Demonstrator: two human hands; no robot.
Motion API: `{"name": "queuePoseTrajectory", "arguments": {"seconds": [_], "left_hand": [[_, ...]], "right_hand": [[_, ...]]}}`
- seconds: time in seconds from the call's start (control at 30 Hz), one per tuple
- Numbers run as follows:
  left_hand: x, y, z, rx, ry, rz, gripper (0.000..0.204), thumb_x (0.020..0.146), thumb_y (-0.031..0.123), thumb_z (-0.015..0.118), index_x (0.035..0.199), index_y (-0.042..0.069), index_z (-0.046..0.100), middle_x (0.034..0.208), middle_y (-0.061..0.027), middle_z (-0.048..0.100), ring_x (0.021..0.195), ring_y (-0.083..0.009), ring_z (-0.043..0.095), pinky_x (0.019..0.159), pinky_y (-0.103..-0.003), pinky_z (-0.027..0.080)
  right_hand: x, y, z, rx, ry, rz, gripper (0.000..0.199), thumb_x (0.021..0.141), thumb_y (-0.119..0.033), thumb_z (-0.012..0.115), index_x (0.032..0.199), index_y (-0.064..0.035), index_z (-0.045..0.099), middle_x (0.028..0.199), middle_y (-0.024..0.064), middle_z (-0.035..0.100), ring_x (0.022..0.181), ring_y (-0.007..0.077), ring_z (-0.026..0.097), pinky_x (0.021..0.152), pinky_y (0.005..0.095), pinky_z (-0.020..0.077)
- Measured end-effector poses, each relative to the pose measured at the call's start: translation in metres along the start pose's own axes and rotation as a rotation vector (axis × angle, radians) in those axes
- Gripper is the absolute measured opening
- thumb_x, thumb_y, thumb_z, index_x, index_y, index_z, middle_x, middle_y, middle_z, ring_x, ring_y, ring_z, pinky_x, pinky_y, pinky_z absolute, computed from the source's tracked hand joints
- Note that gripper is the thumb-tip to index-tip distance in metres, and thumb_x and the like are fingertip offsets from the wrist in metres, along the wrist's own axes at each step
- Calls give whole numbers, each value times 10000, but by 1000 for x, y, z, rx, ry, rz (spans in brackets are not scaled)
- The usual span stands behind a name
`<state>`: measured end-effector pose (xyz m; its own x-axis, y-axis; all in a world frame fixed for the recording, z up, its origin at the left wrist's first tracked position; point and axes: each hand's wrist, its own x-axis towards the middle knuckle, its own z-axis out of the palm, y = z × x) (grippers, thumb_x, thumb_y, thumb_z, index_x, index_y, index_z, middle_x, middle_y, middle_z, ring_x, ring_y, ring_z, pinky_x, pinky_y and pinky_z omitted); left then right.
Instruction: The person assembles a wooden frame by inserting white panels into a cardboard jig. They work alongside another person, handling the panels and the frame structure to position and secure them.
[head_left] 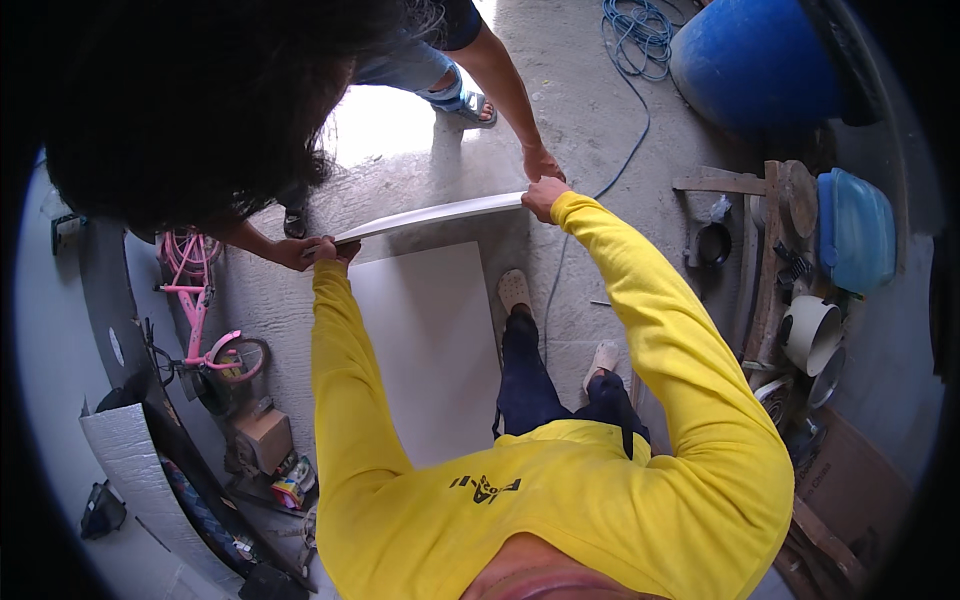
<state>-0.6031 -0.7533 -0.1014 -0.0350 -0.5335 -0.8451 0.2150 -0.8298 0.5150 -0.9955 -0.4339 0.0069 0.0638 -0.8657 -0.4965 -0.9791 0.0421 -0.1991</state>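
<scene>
A long white panel [430, 214] is held up across the space in front of me, its narrow top edge facing me. Its left end is in my left hand [331, 249], with the fingers closed round the edge. My right hand [545, 198] grips the right end the same way. Opposite me, another person bends over; their hands [541, 163] are close beside mine at both ends, and I cannot tell exactly how they hold it. Below the held panel, a flat white board [425, 345] reaches toward me, partly covered by my left sleeve.
A pink bicycle [195, 320] and a cardboard box [265, 438] stand at the left. At the right are a wooden rack [768, 260] with pots and a blue plastic container [860, 230]. A blue barrel [750, 65] and coiled hose [637, 35] are at the far right.
</scene>
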Motion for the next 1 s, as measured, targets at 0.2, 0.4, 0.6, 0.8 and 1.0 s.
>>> {"name": "queuePoseTrajectory", "arguments": {"seconds": [0.2,0.4,0.6,0.8,1.0], "left_hand": [[-6,-15,10,107,-29,101,278,822,144,388,1077,33,396,1104,-282,499,942,-464,534,807,-629,434],[11,-14,-9,61,-127,-42,270,829,177,377,1045,26,437,1041,-270,544,888,-453,560,793,-599,449],[30,7,-23,218,-96,-89,300,854,231,364,992,-11,475,981,-244,578,861,-432,573,787,-572,449],[-34,-4,52,328,55,-29,548,878,476,372,1147,-1,395,985,-170,579,941,-374,565,823,-523,436],[-85,-44,32,271,-29,-47,825,827,624,387,1342,29,142,1186,-128,512,1012,-343,549,857,-491,418]], "right_hand": [[-3,2,17,57,-72,102,217,802,-140,473,854,-60,669,931,143,645,864,297,629,720,389,512],[-8,1,17,74,-90,143,225,802,-145,476,879,-58,668,952,138,644,892,288,626,732,380,513],[4,-9,18,158,-31,187,232,807,-143,472,894,-39,661,980,141,638,919,286,620,757,381,509],[10,8,38,239,102,343,202,846,-166,449,989,-88,568,985,122,620,962,277,584,804,391,439],[31,9,19,178,273,378,240,853,-186,439,1050,-96,544,1073,117,574,1046,270,522,863,405,395]]}}
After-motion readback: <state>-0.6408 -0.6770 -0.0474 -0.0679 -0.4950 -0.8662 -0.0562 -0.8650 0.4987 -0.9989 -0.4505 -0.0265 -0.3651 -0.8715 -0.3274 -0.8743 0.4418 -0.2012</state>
